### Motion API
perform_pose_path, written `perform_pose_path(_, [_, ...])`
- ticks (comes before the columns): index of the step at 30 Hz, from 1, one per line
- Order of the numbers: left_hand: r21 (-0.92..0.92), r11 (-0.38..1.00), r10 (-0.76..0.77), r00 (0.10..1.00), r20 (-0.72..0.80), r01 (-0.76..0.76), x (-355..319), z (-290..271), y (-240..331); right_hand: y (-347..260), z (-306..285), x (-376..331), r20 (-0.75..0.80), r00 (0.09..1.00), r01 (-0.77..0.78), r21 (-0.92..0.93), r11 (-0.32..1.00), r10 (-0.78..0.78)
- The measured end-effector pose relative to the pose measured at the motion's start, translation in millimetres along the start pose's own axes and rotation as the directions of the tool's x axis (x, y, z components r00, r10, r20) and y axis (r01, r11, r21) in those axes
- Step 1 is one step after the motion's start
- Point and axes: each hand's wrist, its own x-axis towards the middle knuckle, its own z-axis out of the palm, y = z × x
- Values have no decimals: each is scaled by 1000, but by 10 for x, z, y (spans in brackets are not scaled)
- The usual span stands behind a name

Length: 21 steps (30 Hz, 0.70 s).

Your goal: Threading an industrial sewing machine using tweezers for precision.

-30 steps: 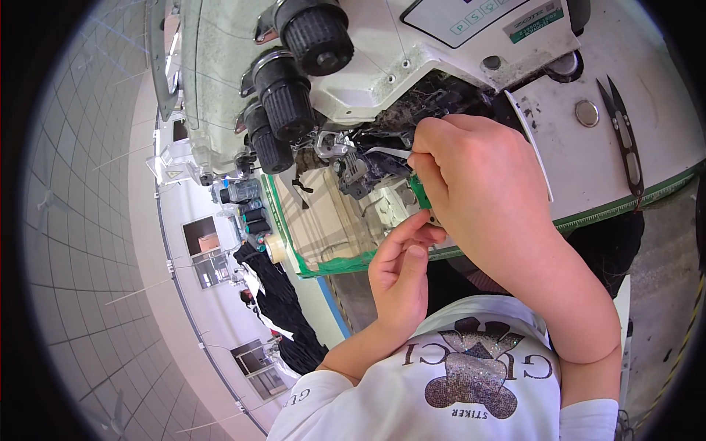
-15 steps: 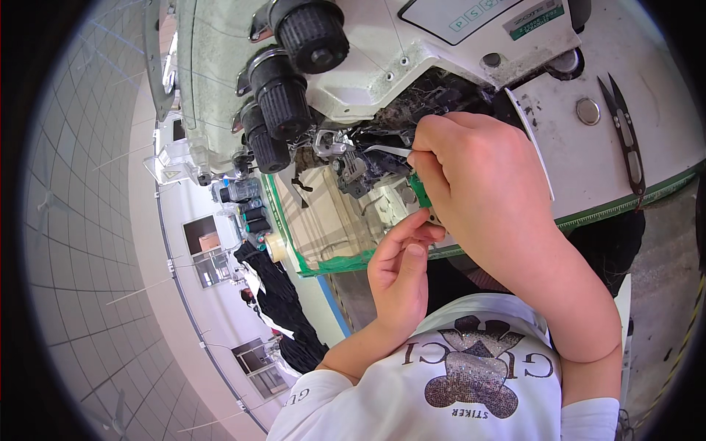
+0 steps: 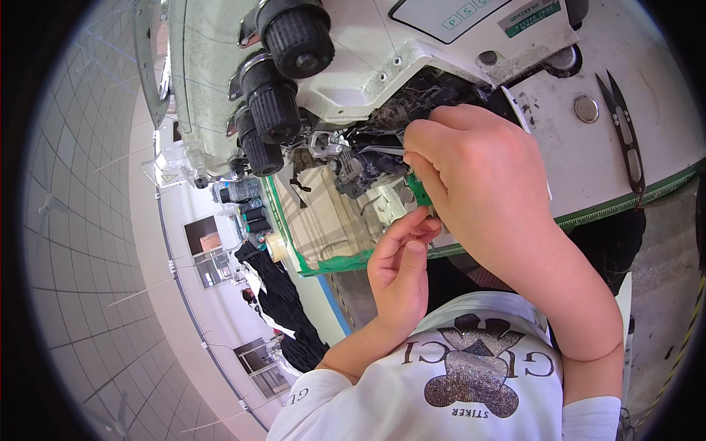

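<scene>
The overlock sewing machine (image 3: pixel 353 92) has its front opened, and dusty, lint-covered inner parts show. In my right hand (image 3: pixel 478 165) are slim metal tweezers (image 3: pixel 384 150), pinched between thumb and fingers. Their tips reach left to the metal parts around the presser foot area (image 3: pixel 354 173); any thread there is too fine to make out. My left hand (image 3: pixel 401 268) is just below, fingers curled together beside the green part (image 3: pixel 419 189) at the machine's lower front. Whatever its fingertips pinch is hidden.
Black tension knobs (image 3: pixel 298 37) stick out at the upper left. Thread snips (image 3: pixel 624 136) and a round metal disc (image 3: pixel 586 109) lie on the table to the right. Green measuring tape (image 3: pixel 625 208) lines the table edge. Dark garments (image 3: pixel 276 305) are piled beyond, at the left.
The machine sits slightly farther left in view. My right hand has shifted a little left and up with the tweezers; my left hand is almost still.
</scene>
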Motion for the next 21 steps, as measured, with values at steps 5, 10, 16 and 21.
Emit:
perform_pose_path(5, [-10, 1000, -13, 1000, 4, 13, 4, -4, -18, 8, 2, -5, -7, 1000, 11, -8, 1000, -11])
perform_pose_path(10, [-23, 1000, -11, 1000, 1, 11, 4, -2, -23, 14, 3, -7, -6, 1000, 10, -1, 1000, -10])
perform_pose_path(16, [-29, 999, -15, 1000, 13, 16, 7, 5, -23, 17, 26, 3, -12, 1000, 11, 19, 1000, -10])
perform_pose_path(21, [-14, 1000, -6, 1000, 15, 6, 6, -8, -28, 26, 34, 0, -8, 1000, 2, 38, 999, -2])
